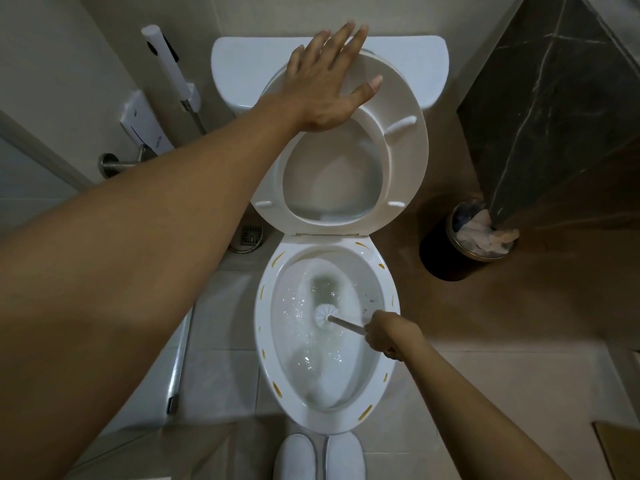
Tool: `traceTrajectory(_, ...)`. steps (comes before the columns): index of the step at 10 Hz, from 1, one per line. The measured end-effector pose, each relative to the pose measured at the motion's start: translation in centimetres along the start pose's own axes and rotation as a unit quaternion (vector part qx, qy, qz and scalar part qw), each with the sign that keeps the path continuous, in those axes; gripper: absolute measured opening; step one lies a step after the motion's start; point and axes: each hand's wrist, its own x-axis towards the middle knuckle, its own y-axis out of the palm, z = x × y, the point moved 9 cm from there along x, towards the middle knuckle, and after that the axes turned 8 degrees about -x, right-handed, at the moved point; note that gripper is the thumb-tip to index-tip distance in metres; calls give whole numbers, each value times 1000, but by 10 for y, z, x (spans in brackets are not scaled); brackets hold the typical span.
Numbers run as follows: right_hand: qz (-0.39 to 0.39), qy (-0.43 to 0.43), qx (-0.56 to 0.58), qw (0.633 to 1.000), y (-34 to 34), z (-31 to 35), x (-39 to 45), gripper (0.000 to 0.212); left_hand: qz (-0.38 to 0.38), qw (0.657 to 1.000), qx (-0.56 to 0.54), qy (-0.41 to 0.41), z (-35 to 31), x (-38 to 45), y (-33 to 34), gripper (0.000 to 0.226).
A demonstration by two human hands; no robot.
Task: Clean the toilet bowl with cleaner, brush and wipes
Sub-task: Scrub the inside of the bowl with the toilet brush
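The scrubbing step is going on. The right hand has its fingers curled tight around the handle of the toilet brush. The white brush head sits down inside the toilet bowl, near the middle, in water that looks like it is swirling. The left hand is flat, with fingers spread and straight, and presses on the raised seat, which stands up against the tank. It grips nothing.

Small yellow marks dot the bowl's rim all the way round. They may be cleaner, but I cannot tell for sure.

My guess for the next move: the brush must go up under the rim and around the sides, so those marks get rubbed away. The left hand should hold the seat up so it does not drop. No cleaner bottle and no wipes show here.

A white pack hangs on the wall at the left. It has dark print on it, but the words are too small to read. No other writing shows.
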Motion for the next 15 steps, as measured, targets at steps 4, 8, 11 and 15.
traceTrajectory(4, 39, -44, -127, 990, -28, -15, -29, 33, 1, 1000, -7, -4, 0, 0, -1, 71)
traceTrajectory(8, 6, -55, -243, 968, -74, -29, -41, 24, 4, 1000, -5, -1, 1, 1, 0, 72)
traceTrajectory(11, -53, 6, -143, 988, -78, -32, -9, 31, 3, 1000, -7, -2, 0, 0, 0, 72)
traceTrajectory(15, -57, 28, -162, 985, -80, -30, -8, 36, 2, 1000, -8, -2, 0, 0, -1, 72)
